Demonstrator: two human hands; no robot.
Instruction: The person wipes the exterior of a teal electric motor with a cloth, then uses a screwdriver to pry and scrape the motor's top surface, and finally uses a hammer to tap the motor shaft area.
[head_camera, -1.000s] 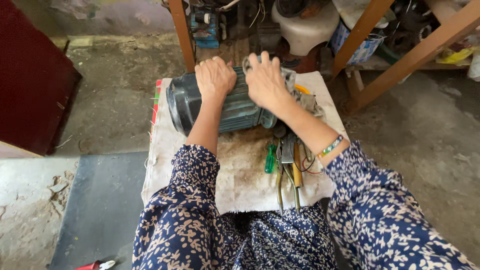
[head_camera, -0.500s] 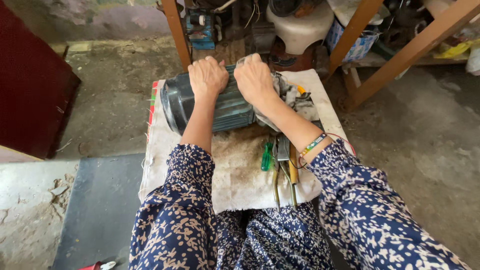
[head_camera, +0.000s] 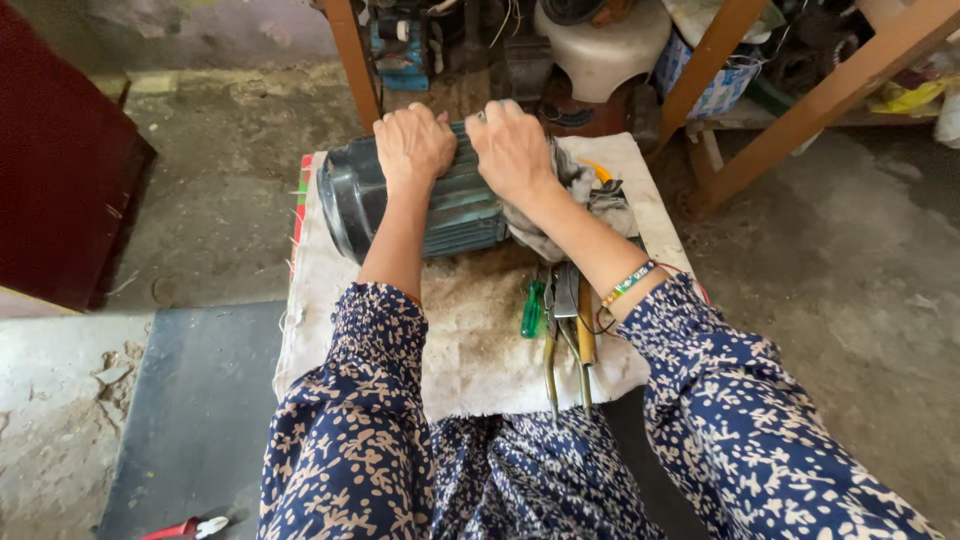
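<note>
Fingers (head_camera: 400, 125) of the left hand (head_camera: 412, 148) and right hand (head_camera: 512, 150) curl over the ribbed green motor (head_camera: 450, 205), gripping it. Since a second ago, both hands have kept this hold; the motor lies unmoved on the cloth-covered counter (head_camera: 470, 340).

- Left hand (head_camera: 413, 147) and right hand (head_camera: 512, 150) are covering the top of the motor (head_camera: 420, 205); its far side is staying out of sight.
- Rag (head_camera: 575, 205) is hiding the motor's right end.
- Right forearm is crossing over the pliers (head_camera: 565, 335), concealing their heads.
- Red tool (head_camera: 185, 528) is getting cut off by the bottom edge.
</note>
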